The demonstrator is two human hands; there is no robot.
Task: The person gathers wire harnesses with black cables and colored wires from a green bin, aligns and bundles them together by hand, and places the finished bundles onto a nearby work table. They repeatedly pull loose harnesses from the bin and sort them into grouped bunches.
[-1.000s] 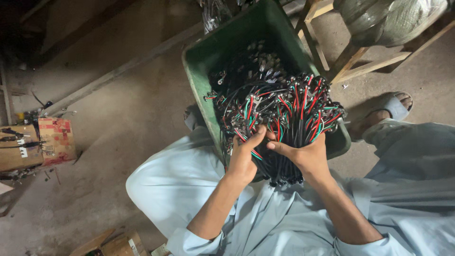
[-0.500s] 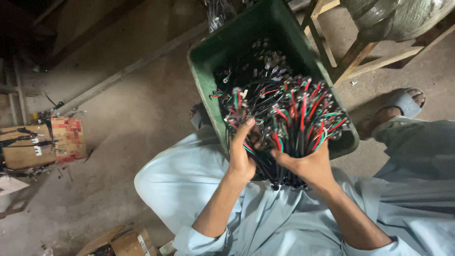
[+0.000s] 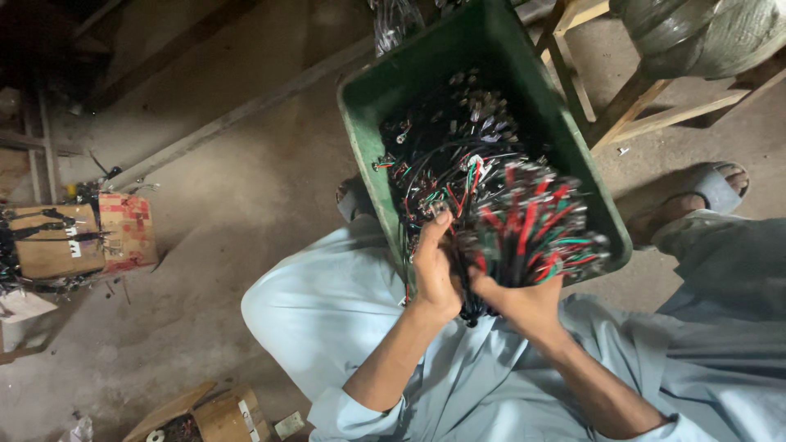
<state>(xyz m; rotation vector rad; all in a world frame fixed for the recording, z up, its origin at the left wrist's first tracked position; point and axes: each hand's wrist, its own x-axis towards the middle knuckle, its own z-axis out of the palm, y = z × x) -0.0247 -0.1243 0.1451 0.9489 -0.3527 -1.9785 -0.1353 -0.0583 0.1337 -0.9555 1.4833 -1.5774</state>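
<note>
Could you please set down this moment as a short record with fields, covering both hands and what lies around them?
left hand: grip closed on the bundle of wires
right hand: grip closed under the same bundle
wires: black, red and green, with small connectors at the ends
green tub: tilted against the lap, full of more wires
floor, left: cardboard box with dark parts
upper right: wooden stool
foot: grey sandal

A thick bundle of wire leads (image 3: 524, 237), black, red and green with small metal connectors at the tips, stands gathered upright over the near edge of a tilted green plastic tub (image 3: 372, 123). Its lower stems are pinched together. Behind it, a loose tangle of the same wires (image 3: 458, 139) fills the tub's bottom.
</note>
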